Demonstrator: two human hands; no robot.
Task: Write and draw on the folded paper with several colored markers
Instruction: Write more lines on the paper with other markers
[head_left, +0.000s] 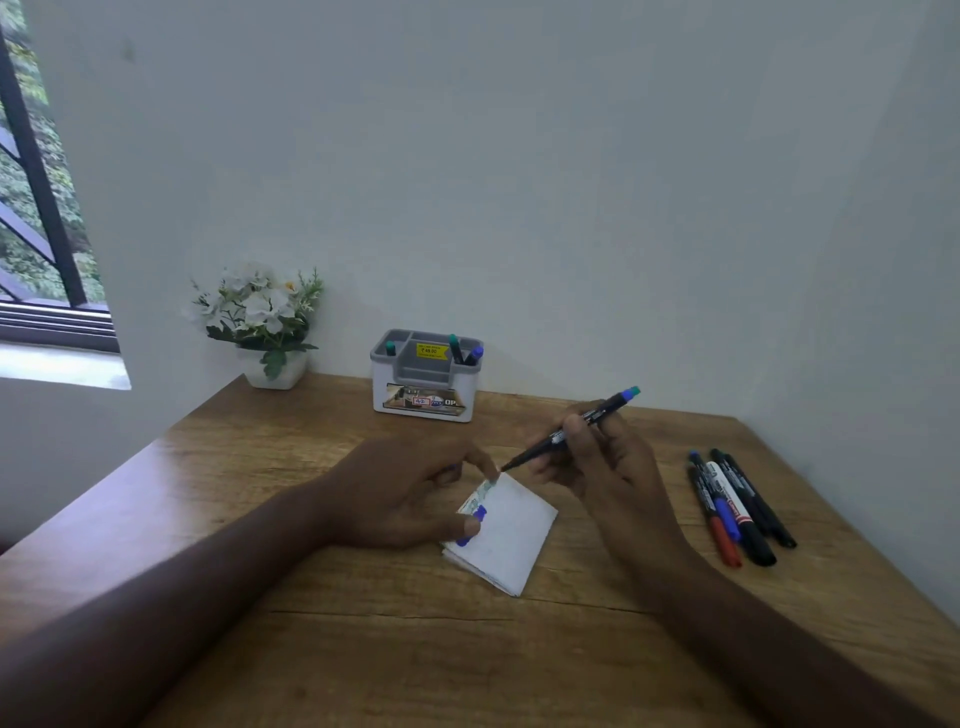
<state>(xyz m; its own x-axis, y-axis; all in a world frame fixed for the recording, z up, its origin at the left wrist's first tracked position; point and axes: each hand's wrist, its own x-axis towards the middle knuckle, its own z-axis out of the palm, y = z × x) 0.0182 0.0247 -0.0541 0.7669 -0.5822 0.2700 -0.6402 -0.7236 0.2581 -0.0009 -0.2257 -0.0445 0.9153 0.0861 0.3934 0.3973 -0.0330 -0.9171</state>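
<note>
A folded white paper (511, 535) lies on the wooden table (363, 649), with green marks along its left edge. My left hand (410, 493) presses on that left edge and holds a blue marker cap (472, 525) under its fingers. My right hand (597, 457) grips a black marker (571, 428) with a green end. The marker's uncapped tip hovers at the paper's top corner, close to my left fingertip. Several more markers (735, 506) lie side by side to the right: red, blue and black.
A white and grey pen holder (423, 400) with markers in it stands at the back against the wall. A white pot of flowers (265, 325) sits at the back left corner. The table's right edge runs along the wall.
</note>
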